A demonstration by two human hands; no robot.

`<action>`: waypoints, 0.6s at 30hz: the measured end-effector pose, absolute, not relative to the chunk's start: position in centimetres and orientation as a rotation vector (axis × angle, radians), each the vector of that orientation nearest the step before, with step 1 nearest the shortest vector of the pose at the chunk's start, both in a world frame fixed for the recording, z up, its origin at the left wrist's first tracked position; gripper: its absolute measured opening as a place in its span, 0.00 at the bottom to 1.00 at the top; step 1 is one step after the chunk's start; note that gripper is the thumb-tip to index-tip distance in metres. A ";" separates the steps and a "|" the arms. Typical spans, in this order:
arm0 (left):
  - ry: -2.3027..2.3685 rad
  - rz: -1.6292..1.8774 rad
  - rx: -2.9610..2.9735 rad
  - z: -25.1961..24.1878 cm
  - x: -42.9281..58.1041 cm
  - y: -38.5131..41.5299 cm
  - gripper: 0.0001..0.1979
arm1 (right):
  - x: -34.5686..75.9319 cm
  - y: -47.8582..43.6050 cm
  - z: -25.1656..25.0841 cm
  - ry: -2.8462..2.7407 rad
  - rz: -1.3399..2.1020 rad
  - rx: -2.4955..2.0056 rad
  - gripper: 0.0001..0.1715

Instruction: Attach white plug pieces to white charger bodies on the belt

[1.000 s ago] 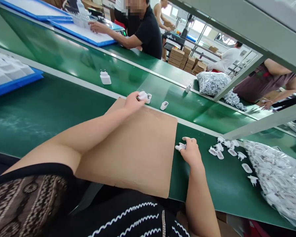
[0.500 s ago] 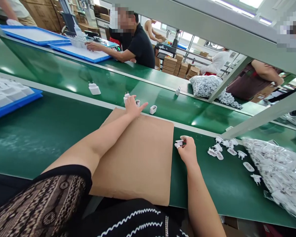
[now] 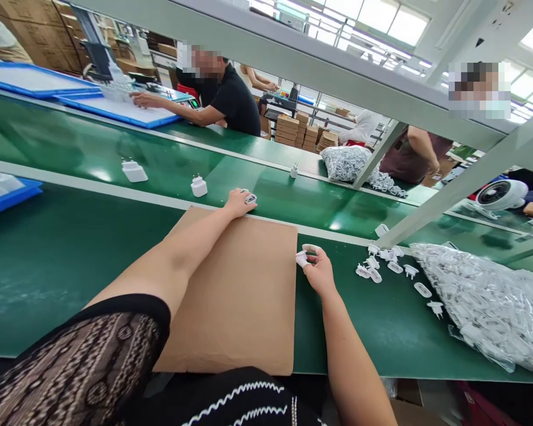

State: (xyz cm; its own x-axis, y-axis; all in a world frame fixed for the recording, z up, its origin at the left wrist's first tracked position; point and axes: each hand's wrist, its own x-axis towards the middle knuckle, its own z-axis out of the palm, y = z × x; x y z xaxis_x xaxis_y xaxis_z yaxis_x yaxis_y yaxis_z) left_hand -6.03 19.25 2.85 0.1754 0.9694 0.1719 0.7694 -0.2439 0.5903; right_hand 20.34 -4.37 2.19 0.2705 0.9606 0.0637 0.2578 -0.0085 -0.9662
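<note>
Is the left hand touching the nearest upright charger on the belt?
Apart. The head view shows a clear strip of belt between the left hand and the charger.

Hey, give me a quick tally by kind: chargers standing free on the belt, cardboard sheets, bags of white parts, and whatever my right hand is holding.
Chargers standing free on the belt: 3
Cardboard sheet: 1
Bags of white parts: 2
Plug piece in the right hand: 1
Total: 7

White charger shell [image 3: 250, 199], lying at far edge of cardboard sheet [image 3: 244, 284]; white plug insert [image 3: 301, 258], held at its right edge
</note>
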 end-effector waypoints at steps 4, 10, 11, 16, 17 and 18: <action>1.429 0.730 2.226 2.6 -4.8 14.6 0.16 | 19.6 -4.5 3.4 -1.052 1.084 -1.302 0.27; 1.086 0.618 2.344 1.1 -3.7 5.6 0.16 | 19.1 -4.7 4.2 -0.869 1.261 -1.190 0.28; 1.085 0.609 2.348 1.0 -3.6 4.8 0.15 | 19.1 -4.7 4.3 -0.855 1.270 -1.192 0.28; 1.186 0.691 2.424 1.6 -3.1 2.2 0.11 | 19.0 -4.9 4.6 -0.816 1.274 -1.205 0.26; 1.201 0.729 2.452 1.7 -2.8 1.6 0.10 | 19.0 -5.0 4.7 -0.829 1.266 -1.219 0.25; 1.198 0.765 2.477 1.8 -2.5 0.8 0.09 | 18.9 -5.0 4.7 -0.856 1.249 -1.241 0.24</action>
State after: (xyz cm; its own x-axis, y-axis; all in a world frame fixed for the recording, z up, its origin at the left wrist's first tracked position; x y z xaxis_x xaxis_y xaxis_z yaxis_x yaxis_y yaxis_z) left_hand -2.50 0.84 1.84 0.5144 0.7885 0.3371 0.6376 -0.6145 0.4646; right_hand 18.93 -4.99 4.69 0.1758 0.9726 -0.1523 -0.2090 -0.1143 -0.9712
